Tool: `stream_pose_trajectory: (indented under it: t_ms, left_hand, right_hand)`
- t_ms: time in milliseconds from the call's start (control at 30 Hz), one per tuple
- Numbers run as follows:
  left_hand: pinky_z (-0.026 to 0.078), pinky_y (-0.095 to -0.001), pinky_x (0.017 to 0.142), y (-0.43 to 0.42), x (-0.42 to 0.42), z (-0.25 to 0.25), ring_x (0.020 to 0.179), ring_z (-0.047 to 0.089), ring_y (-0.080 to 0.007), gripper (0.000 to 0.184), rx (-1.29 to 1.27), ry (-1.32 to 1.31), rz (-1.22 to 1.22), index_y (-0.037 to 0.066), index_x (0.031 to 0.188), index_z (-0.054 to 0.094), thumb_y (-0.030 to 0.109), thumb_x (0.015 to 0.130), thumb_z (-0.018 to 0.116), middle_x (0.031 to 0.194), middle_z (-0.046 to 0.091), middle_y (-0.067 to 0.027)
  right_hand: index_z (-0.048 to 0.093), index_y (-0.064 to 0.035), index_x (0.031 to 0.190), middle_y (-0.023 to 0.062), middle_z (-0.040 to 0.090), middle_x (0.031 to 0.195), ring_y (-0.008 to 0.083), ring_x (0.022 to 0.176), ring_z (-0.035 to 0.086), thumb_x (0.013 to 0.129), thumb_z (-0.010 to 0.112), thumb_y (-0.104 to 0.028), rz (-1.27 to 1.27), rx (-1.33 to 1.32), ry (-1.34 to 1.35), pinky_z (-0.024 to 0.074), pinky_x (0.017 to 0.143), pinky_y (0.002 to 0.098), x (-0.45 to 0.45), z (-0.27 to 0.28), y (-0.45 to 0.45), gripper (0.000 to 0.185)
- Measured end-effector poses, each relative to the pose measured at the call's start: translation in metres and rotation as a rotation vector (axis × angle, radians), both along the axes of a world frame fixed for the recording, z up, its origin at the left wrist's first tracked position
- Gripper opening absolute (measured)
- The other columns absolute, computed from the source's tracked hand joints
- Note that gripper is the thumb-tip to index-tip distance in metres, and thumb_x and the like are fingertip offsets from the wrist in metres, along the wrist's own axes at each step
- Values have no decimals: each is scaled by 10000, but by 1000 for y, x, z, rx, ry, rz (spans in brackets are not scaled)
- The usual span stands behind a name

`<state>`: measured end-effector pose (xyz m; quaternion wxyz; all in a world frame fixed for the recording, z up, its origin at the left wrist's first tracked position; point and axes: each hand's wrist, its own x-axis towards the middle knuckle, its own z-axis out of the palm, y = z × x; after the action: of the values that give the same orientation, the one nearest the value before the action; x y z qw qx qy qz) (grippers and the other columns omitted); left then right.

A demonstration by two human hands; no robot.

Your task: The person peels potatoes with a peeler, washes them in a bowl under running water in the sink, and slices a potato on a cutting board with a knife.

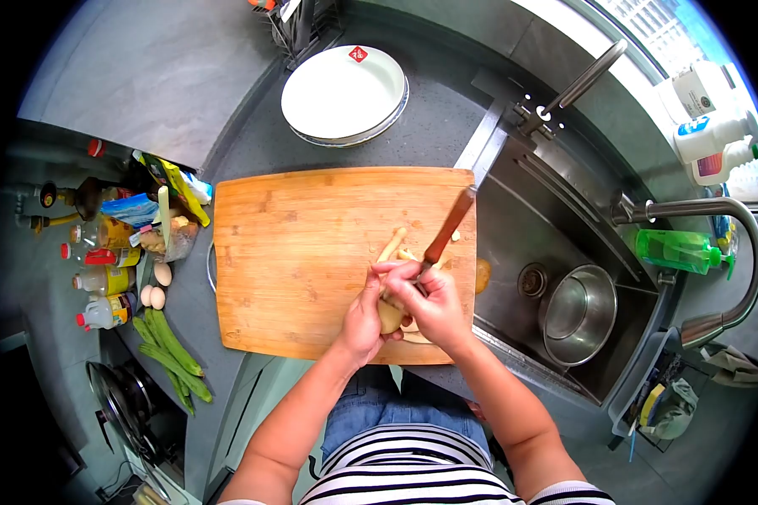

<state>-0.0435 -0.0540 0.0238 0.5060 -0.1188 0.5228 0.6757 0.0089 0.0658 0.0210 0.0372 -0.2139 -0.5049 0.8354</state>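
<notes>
My left hand (365, 324) is wrapped around a pale yellow potato (389, 316), above the lower right part of the wooden cutting board (286, 244). My right hand (434, 307) grips a knife (451, 227) low down, close against the potato. Its brown wooden handle slants up and away to the right, while the blade is mostly hidden by my fingers. Pale peelings (392, 244) lie on the board just beyond my hands, and some show under my right hand. A yellowish round piece (483, 275), perhaps another potato, sits at the board's right edge by the sink.
To the right is a steel sink (514, 219) with a metal bowl (579, 316) and a faucet (724, 206). White plates (343, 93) are stacked behind the board. Left of it are green cucumber-like vegetables (173, 353), eggs (162, 273), bottles (105, 280) and packets (177, 185).
</notes>
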Motion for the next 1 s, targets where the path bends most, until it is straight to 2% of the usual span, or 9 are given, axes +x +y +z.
stream_pose_trajectory:
  t_ms: [167,400,433,500,600,633,800,900,1000]
  left_hand:
    - [388,-189,433,-9,-5,10,616,535,-118,608,143,-161,-112,98,1074,518,622,967,226,813,570,-79]
    - [448,-211,464,-15,-17,0,665,589,-119,578,23,-128,-33,93,1145,535,584,979,279,842,606,-56]
    - [425,-205,451,-17,-18,-1,649,572,-115,570,37,-111,-62,93,1132,533,581,981,280,829,597,-55]
    - [379,-192,425,-20,-21,-1,616,540,-107,555,63,-68,-113,93,1105,529,575,984,282,805,578,-52]
    - [322,-185,404,-31,-28,0,581,489,-95,545,151,-174,-172,91,1074,517,570,988,272,769,550,-57]
    - [322,-184,404,-35,-30,-1,580,487,-94,545,189,-227,-193,90,1074,516,570,988,271,768,549,-59]
    - [343,-179,416,-31,-32,4,598,495,-102,606,73,-152,-141,60,1128,514,587,982,254,817,559,-63]
    - [352,-176,420,-31,-35,1,610,507,-105,588,58,-160,-150,68,1131,516,575,987,256,817,566,-69]
    - [338,-170,389,-31,-37,-4,577,499,-106,564,126,-206,-174,91,1094,520,579,984,259,789,563,-76]
  right_hand:
    - [541,-68,989,117,655,1036,206,938,652,987,510,-207,-267,-347,2,535,821,335,-6,-37,5,142]
    - [610,-64,918,132,632,1182,189,1083,591,962,547,-178,-169,-129,34,428,977,367,-5,-2,-2,138]
    - [622,-53,941,121,635,1144,139,1013,595,954,567,-158,-114,-94,88,468,902,299,-5,-3,-6,120]
    - [615,-40,935,107,652,1093,128,966,603,951,573,-155,-39,-49,21,480,870,297,-6,2,-11,124]
    - [597,-32,946,91,673,978,150,908,633,962,560,-156,-279,-190,3,513,808,289,-17,-17,-14,131]
    - [597,-44,956,99,671,986,160,900,644,969,547,-158,-345,-331,-28,516,821,302,-17,-21,-15,125]
    - [598,-44,943,118,663,1045,181,973,635,971,542,-188,-383,13,-130,511,848,323,-14,-18,-20,157]
    - [615,-53,950,110,665,1071,165,980,625,971,541,-191,-343,-153,6,498,865,319,-14,-3,-25,158]
    - [606,-62,942,122,657,1086,176,931,641,974,537,-210,-214,-67,-70,519,811,308,-17,2,-26,167]
